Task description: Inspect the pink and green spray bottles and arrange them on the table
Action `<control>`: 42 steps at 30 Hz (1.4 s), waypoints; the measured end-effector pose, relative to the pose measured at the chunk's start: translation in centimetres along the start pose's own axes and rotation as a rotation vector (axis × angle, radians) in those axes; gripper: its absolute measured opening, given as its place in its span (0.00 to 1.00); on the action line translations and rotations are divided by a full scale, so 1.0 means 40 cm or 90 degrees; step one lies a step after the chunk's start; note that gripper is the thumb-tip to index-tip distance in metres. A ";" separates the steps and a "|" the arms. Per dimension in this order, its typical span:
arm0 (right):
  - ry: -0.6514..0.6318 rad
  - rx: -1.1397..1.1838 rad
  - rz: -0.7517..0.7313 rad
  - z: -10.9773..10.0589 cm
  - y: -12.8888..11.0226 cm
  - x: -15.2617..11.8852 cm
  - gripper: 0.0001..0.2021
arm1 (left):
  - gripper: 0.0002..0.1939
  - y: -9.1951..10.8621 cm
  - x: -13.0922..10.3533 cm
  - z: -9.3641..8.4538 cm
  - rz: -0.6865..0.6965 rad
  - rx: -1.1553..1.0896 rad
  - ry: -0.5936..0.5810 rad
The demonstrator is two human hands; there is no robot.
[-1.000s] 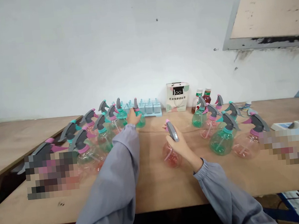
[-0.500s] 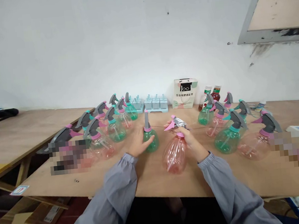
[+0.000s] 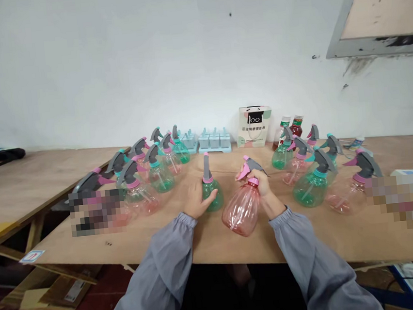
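My right hand [image 3: 261, 181] is wrapped round the neck and trigger of a pink spray bottle [image 3: 241, 209], which hangs tilted with its base toward the left. Its grey and pink spray head points up and left. Beside it my left hand [image 3: 197, 199] rests against the left side of a green spray bottle [image 3: 213, 195], its thumb apart from the other fingers and lying across the bottle's front. That green bottle stands upright, with a grey head and a pink collar.
Rows of pink and green spray bottles stand at left [image 3: 161, 176] and right [image 3: 310, 189]. Along the wall are light blue moulds [image 3: 214, 142], a paper bag [image 3: 254, 127] and two sauce bottles [image 3: 296, 128]. The brown table [image 3: 238, 252] ends near my forearms.
The pink bottle in my right hand is tilted further, its base swung left and its head turned right. My right fingers are closed more tightly round its neck.
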State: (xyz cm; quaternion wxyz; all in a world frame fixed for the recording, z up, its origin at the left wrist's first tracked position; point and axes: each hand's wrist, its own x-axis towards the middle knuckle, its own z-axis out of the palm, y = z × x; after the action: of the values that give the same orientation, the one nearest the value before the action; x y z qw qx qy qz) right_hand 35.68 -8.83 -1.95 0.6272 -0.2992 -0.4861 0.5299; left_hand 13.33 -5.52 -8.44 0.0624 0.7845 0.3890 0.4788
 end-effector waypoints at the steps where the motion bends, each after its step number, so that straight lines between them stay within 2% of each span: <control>1: 0.009 0.006 0.005 0.000 0.002 0.002 0.09 | 0.26 -0.001 0.000 0.002 -0.001 -0.007 0.002; 4: 0.014 0.004 0.003 0.003 0.001 0.003 0.10 | 0.28 -0.004 0.000 0.007 -0.008 -0.024 0.000; 9: 0.058 0.029 -0.015 -0.006 -0.002 -0.003 0.05 | 0.29 -0.007 0.002 0.010 -0.014 -0.037 -0.013; 16: 0.049 0.000 0.018 -0.017 0.013 0.009 0.11 | 0.31 -0.019 0.001 0.023 -0.016 -0.047 0.009; 18: 0.061 0.001 0.001 -0.020 0.014 0.007 0.10 | 0.33 -0.028 -0.002 0.030 -0.020 -0.046 0.006; 23: 0.030 -0.001 -0.020 -0.033 0.020 0.002 0.06 | 0.34 -0.045 -0.008 0.040 -0.032 -0.053 -0.005; 27: 0.081 0.007 0.015 -0.032 0.026 0.009 0.07 | 0.36 -0.045 -0.008 0.042 -0.040 -0.066 -0.006; 30: 0.090 0.019 -0.023 -0.030 0.021 0.008 0.07 | 0.37 -0.042 -0.007 0.042 -0.035 -0.071 -0.004; 33: 0.066 0.030 -0.052 -0.032 0.014 0.001 0.06 | 0.38 -0.040 -0.007 0.042 -0.020 -0.072 0.002; 39: 0.064 0.031 0.030 -0.027 0.020 0.002 0.08 | 0.37 -0.041 -0.006 0.041 -0.017 -0.074 -0.001; 42: 0.076 0.035 0.013 -0.025 0.019 0.001 0.06 | 0.38 -0.042 -0.006 0.042 -0.016 -0.080 0.000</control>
State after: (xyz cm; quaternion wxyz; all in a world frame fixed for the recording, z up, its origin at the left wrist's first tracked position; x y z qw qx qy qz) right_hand 36.33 -8.47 -2.96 0.6576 -0.3182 -0.4301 0.5304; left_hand 13.69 -4.08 -10.30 0.1177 0.7740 0.3680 0.5017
